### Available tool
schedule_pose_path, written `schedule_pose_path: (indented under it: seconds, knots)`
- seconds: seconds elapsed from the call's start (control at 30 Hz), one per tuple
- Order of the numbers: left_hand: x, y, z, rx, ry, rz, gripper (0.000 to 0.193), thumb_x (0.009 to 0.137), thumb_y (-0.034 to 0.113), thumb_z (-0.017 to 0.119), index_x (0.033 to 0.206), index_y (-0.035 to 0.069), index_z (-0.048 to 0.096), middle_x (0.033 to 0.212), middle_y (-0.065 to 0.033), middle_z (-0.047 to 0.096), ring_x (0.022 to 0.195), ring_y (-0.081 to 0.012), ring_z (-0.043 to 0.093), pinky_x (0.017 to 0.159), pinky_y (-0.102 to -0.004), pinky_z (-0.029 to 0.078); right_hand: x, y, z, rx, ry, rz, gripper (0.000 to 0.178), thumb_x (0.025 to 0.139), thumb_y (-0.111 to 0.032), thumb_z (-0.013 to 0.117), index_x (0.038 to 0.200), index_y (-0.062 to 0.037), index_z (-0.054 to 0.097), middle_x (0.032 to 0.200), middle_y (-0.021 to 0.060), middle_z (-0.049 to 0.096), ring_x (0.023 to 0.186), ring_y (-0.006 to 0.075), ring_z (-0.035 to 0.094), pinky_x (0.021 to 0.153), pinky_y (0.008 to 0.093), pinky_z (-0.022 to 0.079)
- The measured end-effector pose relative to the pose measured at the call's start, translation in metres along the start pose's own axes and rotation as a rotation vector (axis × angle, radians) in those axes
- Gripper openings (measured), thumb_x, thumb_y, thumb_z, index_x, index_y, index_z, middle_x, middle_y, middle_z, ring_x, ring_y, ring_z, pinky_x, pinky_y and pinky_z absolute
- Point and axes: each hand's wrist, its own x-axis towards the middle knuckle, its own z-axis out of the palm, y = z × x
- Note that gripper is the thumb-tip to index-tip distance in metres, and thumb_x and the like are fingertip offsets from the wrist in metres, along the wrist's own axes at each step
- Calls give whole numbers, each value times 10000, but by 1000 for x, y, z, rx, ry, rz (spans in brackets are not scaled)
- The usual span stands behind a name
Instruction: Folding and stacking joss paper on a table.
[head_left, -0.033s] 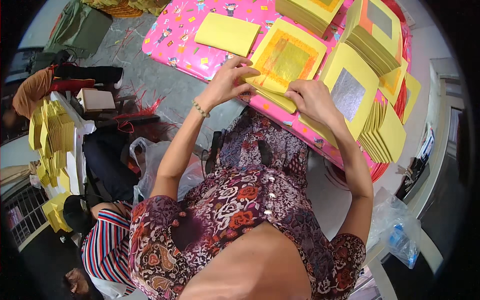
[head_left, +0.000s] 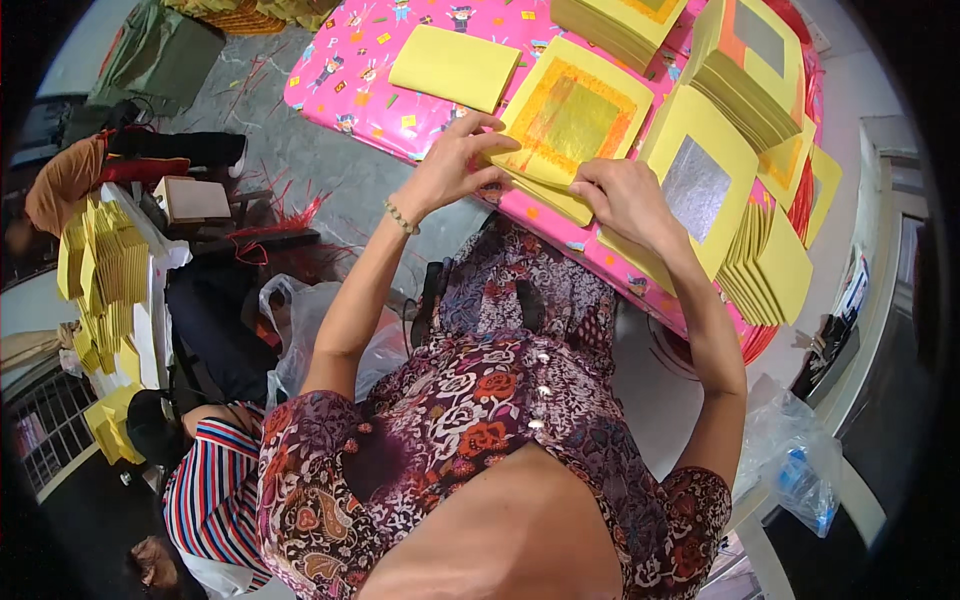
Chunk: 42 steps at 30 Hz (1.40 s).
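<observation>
A yellow paper sheet (head_left: 580, 118) with an orange border and a gold foil square lies in front of me on the pink table. Its near edge is lifted and folded up a little. Bent fingers of my right hand (head_left: 628, 200) pinch this edge at its right end. My left hand (head_left: 455, 168) is open at the left corner, thumb and fingers apart, fingertips at the paper. More yellow paper (head_left: 555, 200) shows beneath the raised edge. Just beyond my left hand rests a folded yellow sheet (head_left: 455, 68).
Right of the sheet lies yellow paper with a silver square (head_left: 693, 180). Thick yellow stacks (head_left: 745, 70) and a fanned bundle (head_left: 765, 265) stand farther right on the pink patterned tablecloth (head_left: 350, 85). At left, a person in a striped shirt (head_left: 215, 490) sits near piled yellow paper (head_left: 110, 270).
</observation>
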Motion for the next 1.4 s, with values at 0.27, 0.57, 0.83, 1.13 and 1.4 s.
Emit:
schedule_pose_path:
  seconds: [0.27,0.57,0.83,1.13,1.4]
  knots:
    - [-1,-4,4,-28,43,13,408,740,118,764,1140,125,684,1225,-121,549,1099,-300,566,932,-390,504,2,-2,0,25,7,36,233,885,-264,615,832,-52,694,705,186,641,713,378,645,665,481,498]
    - [-2,-3,3,-15,21,4,412,770,111,769,1174,113,685,1262,-107,524,1111,-269,577,906,-362,530,2,-1,2,25,11,68,244,897,-278,613,837,-53,688,722,189,642,725,376,646,668,479,496]
    - [-2,-3,2,-34,13,-3,422,761,108,771,1174,114,686,1254,-102,528,1110,-265,579,908,-359,532,2,-3,1,19,15,63,253,901,-284,619,829,-48,673,727,187,641,735,381,643,671,480,494]
    - [-1,2,-1,7,10,21,444,750,191,806,1171,112,690,1240,-106,540,1115,-265,575,903,-356,522,1,-2,4,7,39,52,261,901,-283,620,814,-39,658,733,182,643,735,381,643,663,487,494]
    - [1,2,1,-59,34,-26,380,784,250,787,1133,119,711,1219,-111,563,1048,-258,606,864,-362,526,2,-1,5,2,43,41,245,898,-257,611,831,-24,647,717,177,626,680,370,623,626,461,477]
